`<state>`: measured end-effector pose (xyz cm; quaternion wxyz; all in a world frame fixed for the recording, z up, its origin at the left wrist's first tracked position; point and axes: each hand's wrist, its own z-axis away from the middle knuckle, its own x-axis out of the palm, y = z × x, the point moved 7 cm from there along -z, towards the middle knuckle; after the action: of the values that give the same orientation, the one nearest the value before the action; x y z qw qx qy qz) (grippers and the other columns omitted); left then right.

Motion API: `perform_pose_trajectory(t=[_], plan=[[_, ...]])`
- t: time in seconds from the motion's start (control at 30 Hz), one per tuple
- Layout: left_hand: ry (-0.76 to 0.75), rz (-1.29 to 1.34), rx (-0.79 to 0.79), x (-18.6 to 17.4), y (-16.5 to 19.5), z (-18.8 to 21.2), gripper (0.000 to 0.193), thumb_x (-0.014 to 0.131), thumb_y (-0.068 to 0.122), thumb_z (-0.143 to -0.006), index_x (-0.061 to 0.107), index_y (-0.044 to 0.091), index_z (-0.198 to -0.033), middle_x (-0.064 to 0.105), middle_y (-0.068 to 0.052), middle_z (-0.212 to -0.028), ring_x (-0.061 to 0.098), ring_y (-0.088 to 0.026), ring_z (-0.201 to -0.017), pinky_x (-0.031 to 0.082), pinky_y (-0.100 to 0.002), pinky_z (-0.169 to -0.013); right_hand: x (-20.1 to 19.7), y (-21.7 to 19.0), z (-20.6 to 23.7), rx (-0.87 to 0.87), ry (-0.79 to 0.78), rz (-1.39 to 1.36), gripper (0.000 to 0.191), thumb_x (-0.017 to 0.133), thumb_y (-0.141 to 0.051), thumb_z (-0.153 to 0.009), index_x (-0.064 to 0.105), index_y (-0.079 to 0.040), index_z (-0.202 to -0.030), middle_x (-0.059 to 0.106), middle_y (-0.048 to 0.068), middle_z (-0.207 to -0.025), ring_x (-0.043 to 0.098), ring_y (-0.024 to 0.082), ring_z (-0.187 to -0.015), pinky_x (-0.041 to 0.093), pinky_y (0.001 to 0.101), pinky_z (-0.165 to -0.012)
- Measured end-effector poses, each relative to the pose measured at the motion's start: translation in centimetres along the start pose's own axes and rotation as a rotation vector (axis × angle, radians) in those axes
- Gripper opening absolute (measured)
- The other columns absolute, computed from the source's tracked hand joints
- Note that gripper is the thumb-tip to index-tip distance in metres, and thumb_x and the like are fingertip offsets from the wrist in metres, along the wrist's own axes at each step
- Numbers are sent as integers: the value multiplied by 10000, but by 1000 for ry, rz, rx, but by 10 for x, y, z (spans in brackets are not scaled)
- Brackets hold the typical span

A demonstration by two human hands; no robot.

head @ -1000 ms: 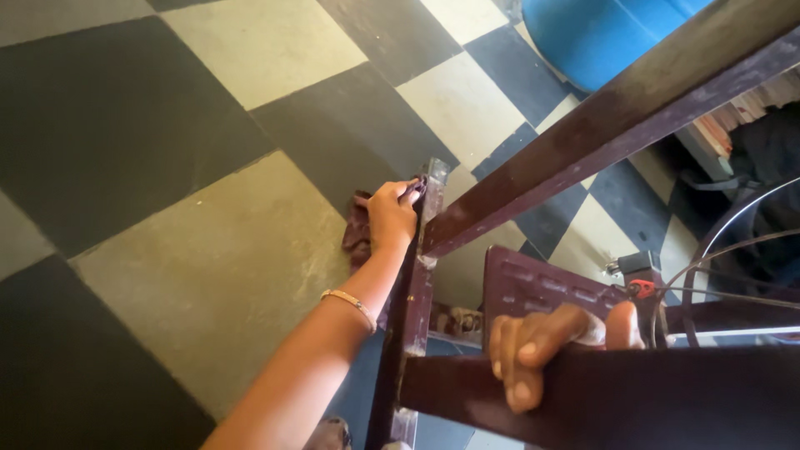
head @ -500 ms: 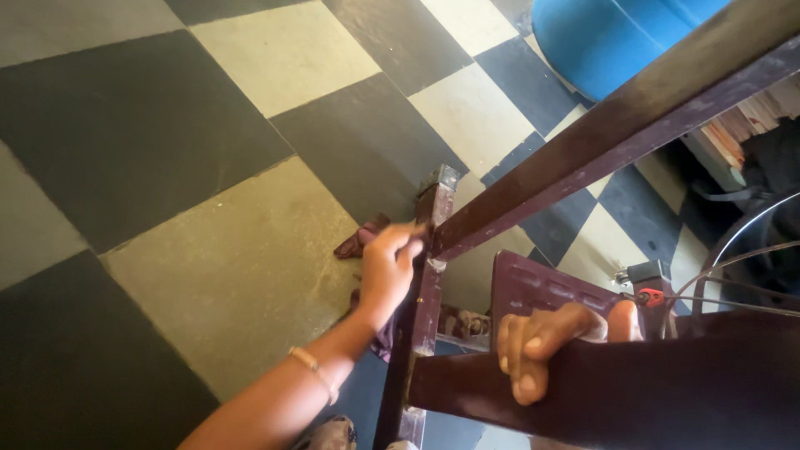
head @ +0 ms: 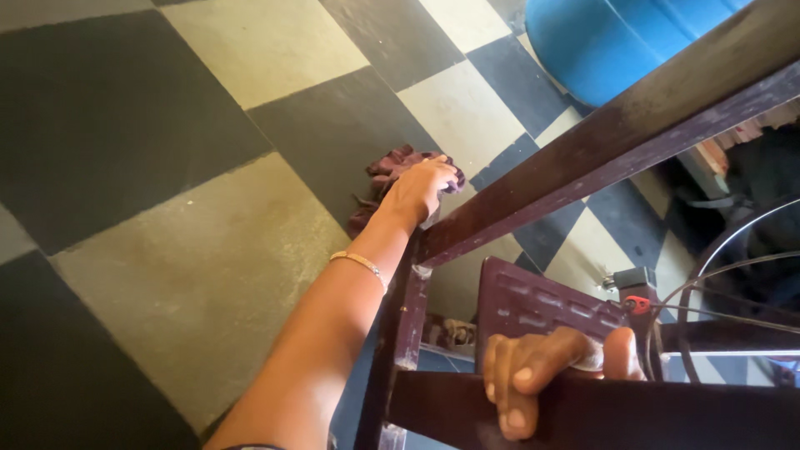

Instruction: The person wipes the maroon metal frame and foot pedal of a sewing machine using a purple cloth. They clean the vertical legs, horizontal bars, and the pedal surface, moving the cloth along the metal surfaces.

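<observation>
Nearest, at five o'clock, the right hand [head: 533, 379] curls its fingers over the top of a dark wooden crossbar [head: 667, 412], its grip pressed tight around the bar and bracing the body. Just behind it stands a maroon slotted panel [head: 533, 304], and at three o'clock thin wire hoops [head: 717, 275] arc past a small black fitting with a red spot [head: 631, 287].

From six o'clock the left forearm, with a thin bracelet [head: 358, 262] at the wrist, stretches past the upright post [head: 408, 312] of the frame toward the middle of the view. There the left hand [head: 421, 187] lies on a crumpled maroon cloth [head: 392, 171] on the chequered floor [head: 167, 250], fingers closed down into the folds; the grip looks pinched on the cloth, though the fingertips are hidden.

A slanting beam [head: 617, 158] runs from the post up to one o'clock. Done well, the cloth wants a full handful, not a corner, with the right hand held firm on the bar for balance during so long a reach.

Farthest, at one o'clock, sits a blue barrel [head: 617, 37].
</observation>
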<state>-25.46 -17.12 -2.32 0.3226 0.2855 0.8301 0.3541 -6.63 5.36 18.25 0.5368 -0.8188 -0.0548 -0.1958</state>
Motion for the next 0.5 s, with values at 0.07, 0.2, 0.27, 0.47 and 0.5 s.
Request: perform_pose_trajectory(t=[0.07, 0.2, 0.27, 0.47, 0.5], plan=[[-34, -22, 6, -3, 2, 11, 319, 613, -92, -785, 761, 116, -976, 680, -116, -1295, 636, -329, -1226, 436, -411, -1115, 0, 1, -1, -9, -22, 6, 751, 140, -448, -1215, 703, 46, -1158, 678, 148, -749, 583, 234, -725, 431, 399, -817], [-48, 34, 16, -17, 20, 39, 335, 624, -97, -740, 747, 97, -983, 685, -143, -1292, 602, -364, -1237, 445, -395, -1096, -3, 3, -4, -19, -65, 4, 756, 127, -461, -1197, 696, 35, -1152, 672, 134, -781, 582, 245, -718, 446, 399, -804], [-20, 52, -4, -28, 29, 50, 447, 565, -144, -696, 749, 96, -1025, 702, -167, -1234, 609, -375, -1227, 481, -400, -1018, -3, 3, -2, -9, -53, 8, 754, 129, -460, -1201, 698, 34, -1157, 673, 135, -793, 576, 243, -732, 445, 402, -815], [-52, 116, -132, -44, 50, 71, 367, 587, -105, -770, 735, 104, -1033, 723, -191, -1029, 698, -371, -1003, 530, -424, -811, 2, 1, -6, 4, -59, -2, 750, 135, -454, -1204, 698, 41, -1166, 682, 147, -819, 574, 239, -755, 438, 401, -827], [-54, 147, -116, -46, 55, 72, 380, 593, -105, -744, 730, 100, -1034, 721, -193, -1008, 699, -373, -987, 530, -426, -786, 2, 0, -7, 5, -56, 7, 750, 134, -453, -1203, 698, 40, -1163, 683, 148, -821, 574, 239, -757, 438, 400, -826]])
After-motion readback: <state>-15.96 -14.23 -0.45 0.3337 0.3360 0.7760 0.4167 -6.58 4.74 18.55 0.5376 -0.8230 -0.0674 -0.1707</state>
